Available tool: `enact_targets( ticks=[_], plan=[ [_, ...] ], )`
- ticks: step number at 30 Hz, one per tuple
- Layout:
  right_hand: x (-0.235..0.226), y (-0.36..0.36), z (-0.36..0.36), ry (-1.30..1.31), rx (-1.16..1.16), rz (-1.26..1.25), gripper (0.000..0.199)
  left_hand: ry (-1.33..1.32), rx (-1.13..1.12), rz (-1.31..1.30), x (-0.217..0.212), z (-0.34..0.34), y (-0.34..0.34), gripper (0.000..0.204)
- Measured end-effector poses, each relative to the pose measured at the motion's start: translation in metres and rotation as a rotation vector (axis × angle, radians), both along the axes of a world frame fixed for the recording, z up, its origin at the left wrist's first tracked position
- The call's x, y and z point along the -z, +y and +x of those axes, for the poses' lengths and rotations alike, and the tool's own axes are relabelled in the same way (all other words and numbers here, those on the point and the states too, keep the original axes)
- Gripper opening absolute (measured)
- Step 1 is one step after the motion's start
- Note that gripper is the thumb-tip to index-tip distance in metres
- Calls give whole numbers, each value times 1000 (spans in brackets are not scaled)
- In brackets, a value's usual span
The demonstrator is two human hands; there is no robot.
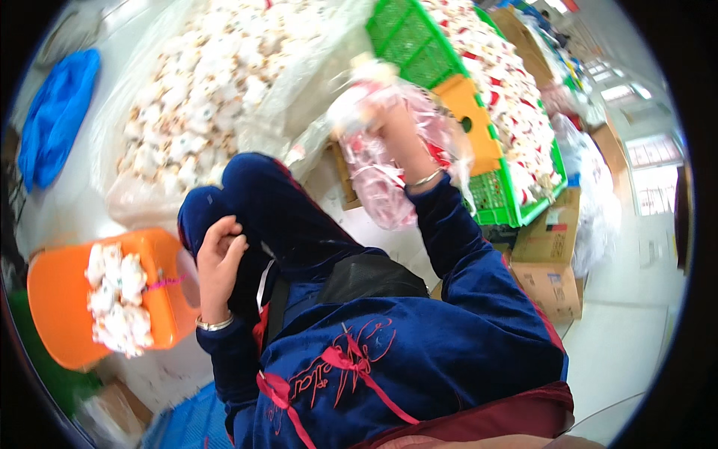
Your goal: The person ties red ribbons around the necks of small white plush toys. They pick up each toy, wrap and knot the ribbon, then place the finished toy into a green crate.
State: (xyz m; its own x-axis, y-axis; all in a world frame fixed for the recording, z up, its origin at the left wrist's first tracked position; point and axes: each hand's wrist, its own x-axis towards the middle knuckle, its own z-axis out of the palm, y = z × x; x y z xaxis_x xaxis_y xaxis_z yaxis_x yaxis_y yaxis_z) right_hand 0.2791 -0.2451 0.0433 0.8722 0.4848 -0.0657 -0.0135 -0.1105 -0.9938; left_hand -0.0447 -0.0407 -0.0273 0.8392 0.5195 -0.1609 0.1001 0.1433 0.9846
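Note:
My left hand (219,260) hovers by my left knee with its fingers loosely bent and the thumb apart, holding nothing. My right hand (395,126), smeared by motion, is over a pink translucent plastic bag (380,191). In its fingers is a small white plush toy (360,88), blurred, with a hint of red. Beyond my knees, a large clear bag (295,123) is filled with white plush pieces (183,105) that have tan tips. To the right, a green crate (415,41) contains white and red plush toys (512,93).
An orange stool (63,299) at left carries a few white plush pieces (120,292). Against the green crate leans an orange-yellow plastic panel (470,123). Cardboard boxes (546,262) stand at right, beside clear plastic bags (594,217). Blue cloth (58,120) lies far left.

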Motion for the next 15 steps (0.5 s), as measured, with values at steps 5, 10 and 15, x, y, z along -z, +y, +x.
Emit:
enact_targets(
  ticks=[5,10,15],
  plan=[
    [-77,-146,91,64,367,686,40,-10,34,-25,11,-1,9,27],
    [1,-147,70,-65,65,-280,26,16,12,-18,11,1,9,24],
    [113,-128,66,-401,86,-624,26,15,-2,5,8,-2,10,21]
  ],
)
